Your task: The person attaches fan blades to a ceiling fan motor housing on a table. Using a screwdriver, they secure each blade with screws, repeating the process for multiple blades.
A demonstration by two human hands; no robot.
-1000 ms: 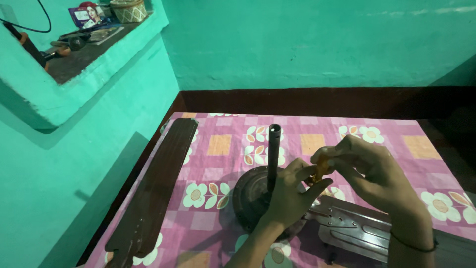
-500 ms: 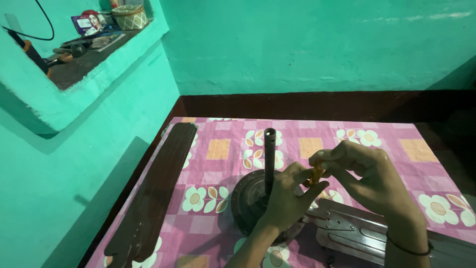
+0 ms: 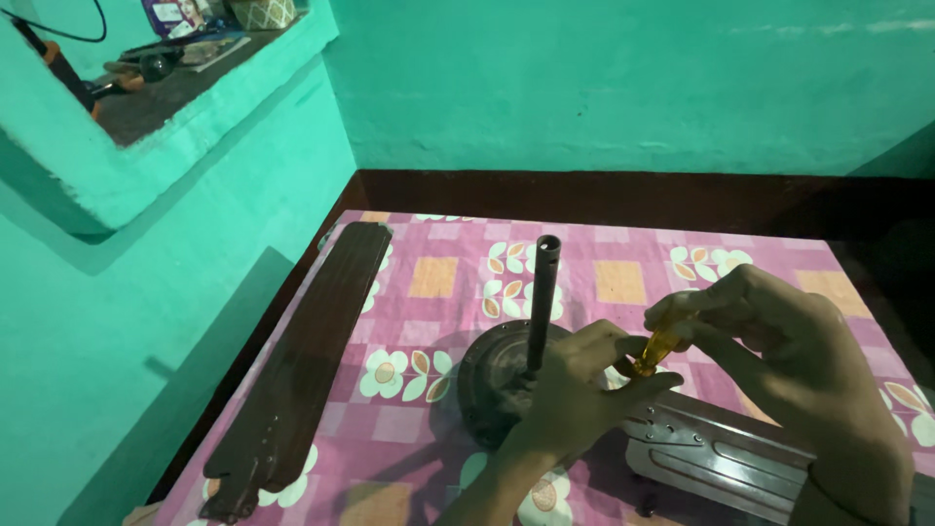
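A dark round fan motor [image 3: 492, 375] with an upright black rod [image 3: 542, 302] sits on a pink flowered cloth [image 3: 438, 278]. My left hand [image 3: 575, 390] rests on the motor's right side, fingers near the tip of a screwdriver. My right hand [image 3: 779, 341] grips the screwdriver's amber handle [image 3: 660, 349], holding it tilted down toward the motor. A metal fan blade [image 3: 721, 453] runs from the motor toward the lower right, partly under my right hand.
A loose dark brown fan blade [image 3: 307, 360] lies along the cloth's left edge. Turquoise walls stand behind and at the left. A wall niche [image 3: 166, 83] at the upper left holds tools and small items. Dark floor borders the cloth.
The view has shifted slightly. Both hands stay at the motor with the screwdriver; the right hand has turned a little on the handle.
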